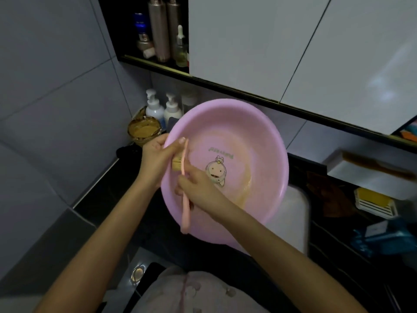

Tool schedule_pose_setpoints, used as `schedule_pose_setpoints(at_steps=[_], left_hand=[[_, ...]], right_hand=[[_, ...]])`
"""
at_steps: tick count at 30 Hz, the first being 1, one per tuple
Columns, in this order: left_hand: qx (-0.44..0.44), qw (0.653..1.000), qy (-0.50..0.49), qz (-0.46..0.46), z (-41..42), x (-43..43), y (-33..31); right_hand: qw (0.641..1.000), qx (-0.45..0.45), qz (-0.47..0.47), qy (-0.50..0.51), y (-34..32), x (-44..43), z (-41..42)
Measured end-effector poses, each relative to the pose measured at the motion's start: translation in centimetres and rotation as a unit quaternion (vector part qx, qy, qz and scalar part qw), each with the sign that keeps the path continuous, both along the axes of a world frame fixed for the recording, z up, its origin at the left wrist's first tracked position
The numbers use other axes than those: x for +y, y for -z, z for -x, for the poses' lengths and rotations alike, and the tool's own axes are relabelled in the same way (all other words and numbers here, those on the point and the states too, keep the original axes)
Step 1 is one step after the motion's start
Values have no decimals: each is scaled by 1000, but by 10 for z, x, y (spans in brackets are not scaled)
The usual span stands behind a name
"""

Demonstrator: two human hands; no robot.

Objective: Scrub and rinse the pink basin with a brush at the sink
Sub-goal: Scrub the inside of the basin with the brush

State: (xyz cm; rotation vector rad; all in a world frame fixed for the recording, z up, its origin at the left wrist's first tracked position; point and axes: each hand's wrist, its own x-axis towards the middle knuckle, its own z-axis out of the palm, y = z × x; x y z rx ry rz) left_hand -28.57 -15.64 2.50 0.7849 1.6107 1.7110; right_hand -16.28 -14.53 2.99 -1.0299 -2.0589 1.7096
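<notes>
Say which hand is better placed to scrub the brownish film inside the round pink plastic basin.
Right, probably: the right hand grips the pink long-handled brush inside the round pink plastic basin, while the left hand holds its rim.

We see an amber glass bowl [144, 130] on the dark table [112, 195]. Just behind it stand 2 white pump bottles [154, 107]. High above it, a black shelf [155, 64] holds 2 tall rose-gold bottles [159, 28] and a dropper bottle [181, 47]. Far right of it sits a white dish [372, 207] carrying a yellow block [373, 196].
</notes>
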Motion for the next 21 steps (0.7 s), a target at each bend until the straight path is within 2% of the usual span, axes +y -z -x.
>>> schedule_pose_setpoints(at_steps=[2,4,7,9,11,12,13,16,19,21], left_hand=[[10,1000,-21,-7,10,0,-1],[44,999,-15,2,15,-3,2],[69,997,-3,25,15,-14,10],[74,997,-3,38,14,-20,15],[82,996,2,36,16,-23,16],[83,996,1,38,16,-25,17],[81,996,-2,44,17,-26,18],[43,995,-39,76,28,-28,17],[-11,992,-47,118,46,-25,17],[-47,989,-28,138,51,-21,22]], right_hand=[[996,-39,29,-71,10,-13,-13],[982,-122,64,-128,21,-15,-29],[922,-295,37,-247,37,-4,-56],[874,-400,-15,-277,50,6,-77],[814,-512,-135,-239,62,23,-102],[784,-545,-204,-217,65,31,-114],[778,-548,-246,-185,66,38,-127],[861,-457,-222,-30,64,54,-157],[902,-359,-214,111,61,63,-173],[928,-281,-171,173,59,66,-179]])
